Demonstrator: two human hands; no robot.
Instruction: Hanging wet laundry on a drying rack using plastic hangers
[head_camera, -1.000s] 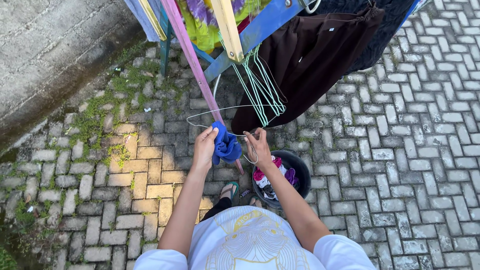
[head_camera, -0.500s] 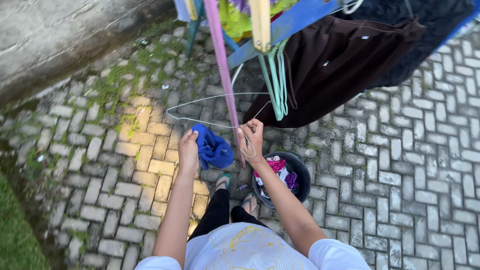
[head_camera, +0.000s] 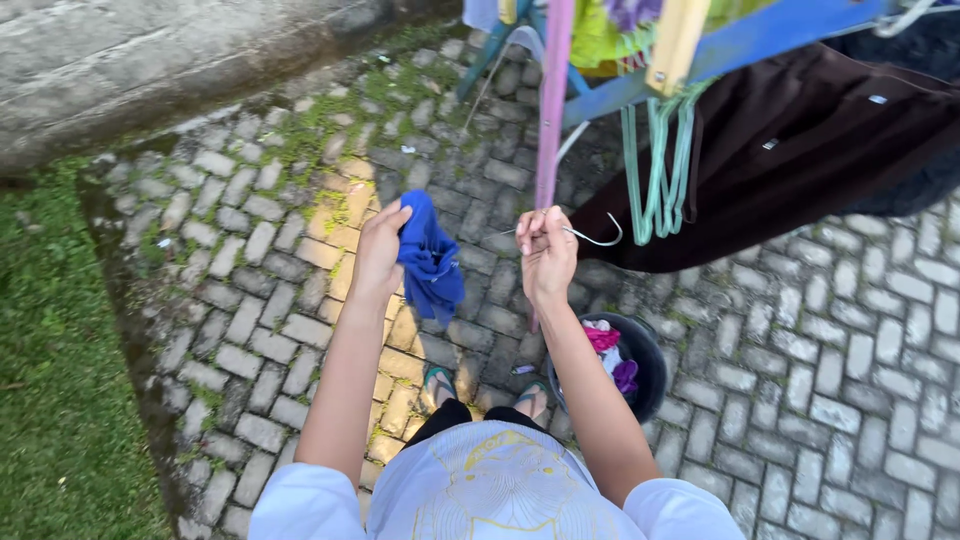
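1. Down near the person's feet sits a black bucket (head_camera: 645, 365) on the brick floor (head_camera: 800, 330). It has pink, white and purple clothes in it.

2. Up a little, the left hand (head_camera: 380, 250) is closed on the top of a blue cloth (head_camera: 432, 262). The cloth hangs loose and bunched below the fingers, over the bricks.

3. Just beside it, the right hand (head_camera: 548, 250) is closed tight on a thin wire hanger (head_camera: 592, 238). Only the hook end and a bit of wire show, poking out to the right. The rest cannot be seen.

4. What could go wrong: the cloth is held only at one end, so it might slip and drop on the mossy bricks and get dirty. It is wadded up too, so it could snag on the wire.

5. The hanger hook is close to the pink pole (head_camera: 553, 100) and could catch on it. It could also hook the green hangers (head_camera: 660, 170) dangling nearby.

6. Farther off, a dark brown garment (head_camera: 800, 170) hangs on the blue rack bar (head_camera: 760, 40). Two small white tags are on it, tiny squares near its top edge.

7. No boxes or signs can be seen. Grass (head_camera: 50, 380) is on the left, and a grey concrete wall (head_camera: 150, 70) is at the far top.
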